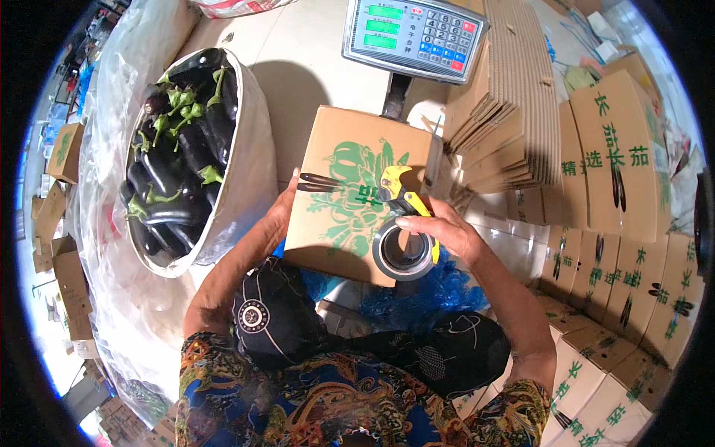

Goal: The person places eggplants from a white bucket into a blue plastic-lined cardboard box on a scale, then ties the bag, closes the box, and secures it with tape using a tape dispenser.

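A closed cardboard carton (pixel 327 145) with green vegetable prints stands in front of my knees, slightly turned. My left hand (pixel 284 209) lies against its left side and holds it there; some of the fingers are hidden. Over the carton's right edge, my right hand (pixel 447 226) grips a yellow-and-black tape dispenser (pixel 418 204). A roll of dark-rimmed tape (pixel 385 260) sits in the dispenser, above the near right corner of the carton. The dispenser's yellow head points away from me.
An electronic scale display (pixel 413 33) stands beyond the carton on a post. At left is a white-walled container (pixel 254 151) full of eggplants (pixel 162 167). Flattened cardboard (pixel 503 112) is stacked at right, near printed cartons (pixel 620 162). Blue plastic film (pixel 413 299) lies between my knees and the carton.
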{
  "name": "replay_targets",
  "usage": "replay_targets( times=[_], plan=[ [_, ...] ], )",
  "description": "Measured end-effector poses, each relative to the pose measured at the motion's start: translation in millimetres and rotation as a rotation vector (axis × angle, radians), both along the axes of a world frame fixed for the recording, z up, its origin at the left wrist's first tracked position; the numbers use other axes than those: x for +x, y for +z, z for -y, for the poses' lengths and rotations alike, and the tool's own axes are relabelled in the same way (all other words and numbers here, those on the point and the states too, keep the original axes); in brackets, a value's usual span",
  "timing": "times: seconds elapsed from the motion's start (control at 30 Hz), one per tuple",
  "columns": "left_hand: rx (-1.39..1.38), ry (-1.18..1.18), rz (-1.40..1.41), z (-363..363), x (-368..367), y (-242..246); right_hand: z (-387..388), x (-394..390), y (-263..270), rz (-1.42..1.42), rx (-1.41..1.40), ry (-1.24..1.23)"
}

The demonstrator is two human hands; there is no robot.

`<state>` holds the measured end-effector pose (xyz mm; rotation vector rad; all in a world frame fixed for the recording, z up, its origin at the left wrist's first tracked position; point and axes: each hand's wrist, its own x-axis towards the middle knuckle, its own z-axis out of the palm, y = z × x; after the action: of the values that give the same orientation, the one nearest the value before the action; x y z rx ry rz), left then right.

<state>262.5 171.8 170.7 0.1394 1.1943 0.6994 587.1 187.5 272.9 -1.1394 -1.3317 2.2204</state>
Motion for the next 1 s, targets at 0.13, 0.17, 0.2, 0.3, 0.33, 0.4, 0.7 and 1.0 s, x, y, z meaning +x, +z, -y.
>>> replay_targets(
  times=[0.13, 0.17, 0.2, 0.3, 0.33, 0.4, 0.7, 1.0],
  plan=[
    [0.041, -0.018, -0.042, 6.4, 4.9, 9.7, 0.4, 4.5, -6.0, 0.051, 0.034, 0.063],
    [0.037, -0.012, -0.037, 6.2, 6.4, 9.3, -0.6, 11.3, -14.4, 0.177, 0.013, 0.099],
    [0.015, -0.061, -0.044, 8.5, 9.7, 10.7, 2.1, 18.1, -18.3, 0.157, -0.045, 0.031],
    [0.211, -0.185, -0.135, 16.8, 10.7, 34.2, 5.3, 32.7, -13.1, 0.146, -0.246, -0.065],
    [0.333, -0.259, -0.236, 14.7, 14.3, 47.9, 5.9, 42.1, -13.3, 0.131, -0.272, -0.076],
    [0.451, -0.319, -0.333, 15.8, 15.5, 58.2, 10.8, 63.8, -21.9, 0.127, -0.3, -0.075],
    [0.483, -0.306, -0.388, -6.7, 25.0, 23.8, 28.8, 109.4, -42.5, 0.263, -0.304, -0.194],
    [0.622, -0.394, -0.343, -30.0, 67.6, 60.0, 53.1, 104.9, 12.7, 0.467, -0.157, -0.353]
  ],
)
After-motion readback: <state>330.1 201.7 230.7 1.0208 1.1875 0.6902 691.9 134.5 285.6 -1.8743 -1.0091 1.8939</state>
